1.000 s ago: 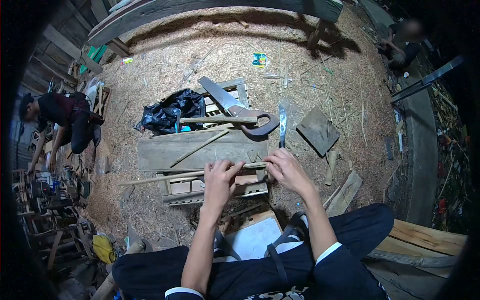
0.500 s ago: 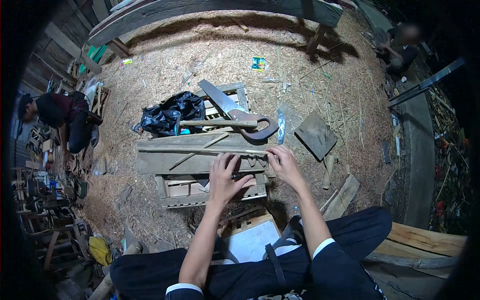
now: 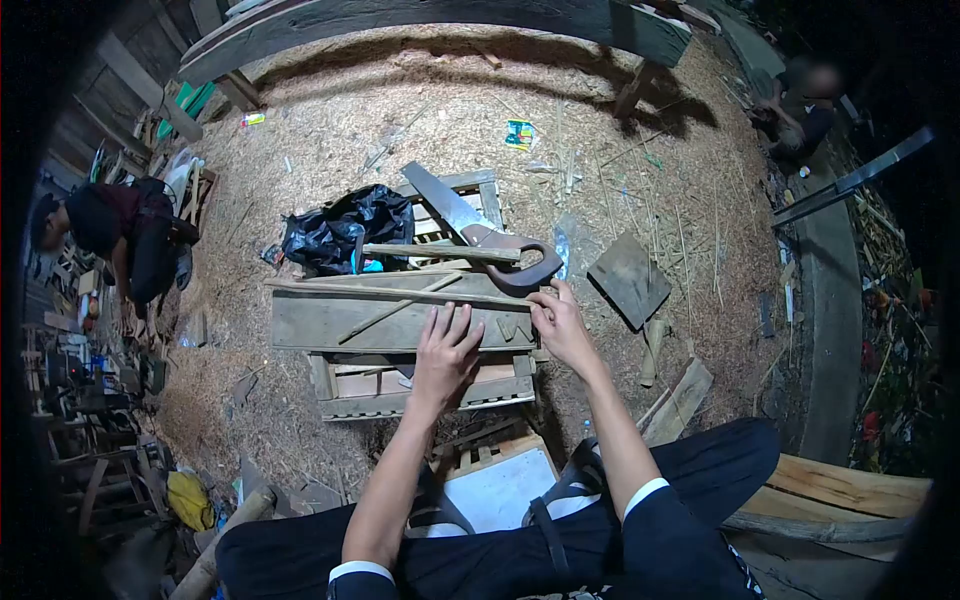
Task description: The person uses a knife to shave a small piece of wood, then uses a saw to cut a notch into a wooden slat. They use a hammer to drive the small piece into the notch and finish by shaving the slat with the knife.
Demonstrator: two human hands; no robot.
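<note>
A long thin wooden strip lies across the grey board, which rests on a slatted crate. My left hand is spread flat on the board, fingertips just below the strip. With bent fingers, my right hand pinches the strip's right end. A shorter stick lies slanting under the strip. Small wood pieces sit between my hands. Beyond the strip, a handsaw with a brown handle lies by another wooden piece.
A black plastic bag lies at the crate's far left. A square wooden plate is on the ground at right. One person crouches at left, another at upper right. A thick beam spans the top.
My left hand has shifted slightly down and its fingers have drawn closer. The strip has tilted, its left end now higher on the board. My right hand keeps its right end.
</note>
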